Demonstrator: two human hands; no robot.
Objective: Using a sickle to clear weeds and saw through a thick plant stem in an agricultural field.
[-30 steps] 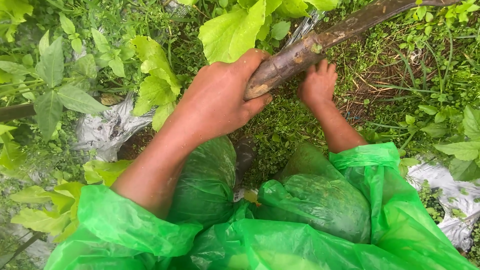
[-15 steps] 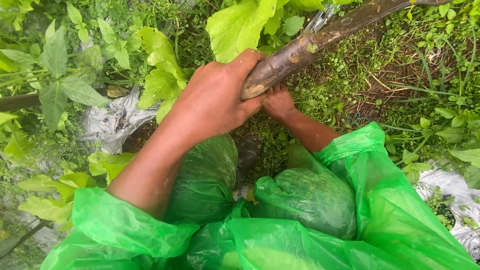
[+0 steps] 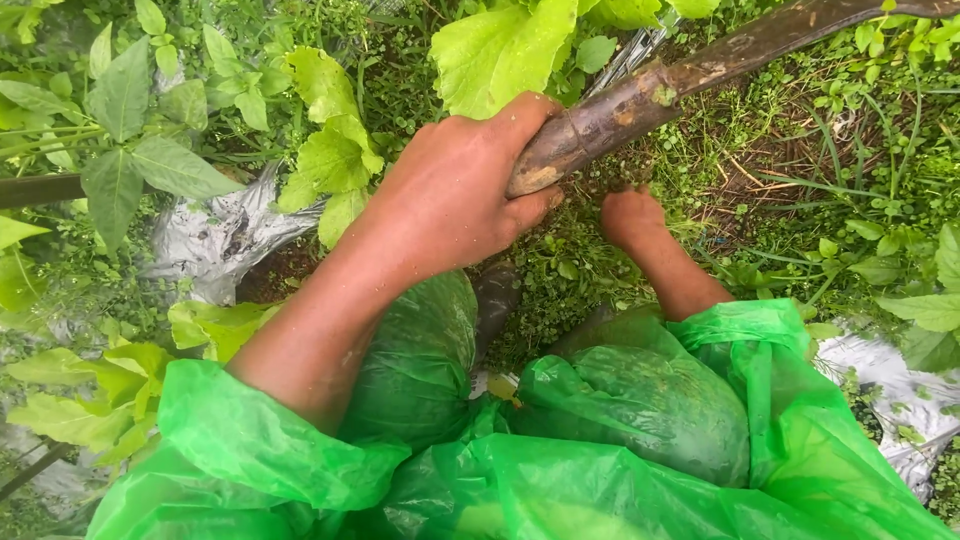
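My left hand [image 3: 450, 200] is closed around the thick end of a dark wooden handle [image 3: 640, 100] that runs up to the top right, where a strip of grey metal [image 3: 630, 55] shows beside it among the leaves. My right hand [image 3: 630, 215] is lower, just under the handle, pressed into the low green weeds [image 3: 570, 290] on the ground. Its fingers are curled out of sight in the plants, so I cannot see whether it grips anything. Both arms come out of green plastic raincoat sleeves [image 3: 260, 440], and my knees are covered by the same plastic [image 3: 640, 400].
Broad-leaved plants [image 3: 330, 150] crowd the left and top. Silver-grey plastic sheeting [image 3: 215, 240] lies on the ground at the left and at the right [image 3: 890, 390]. A dark stem [image 3: 40, 188] crosses at the far left. Grass and bare soil [image 3: 800, 170] lie at the right.
My right hand has dropped from beside the handle down toward me into the low weeds, its fingers now tucked in. My left hand has kept its grip on the handle.
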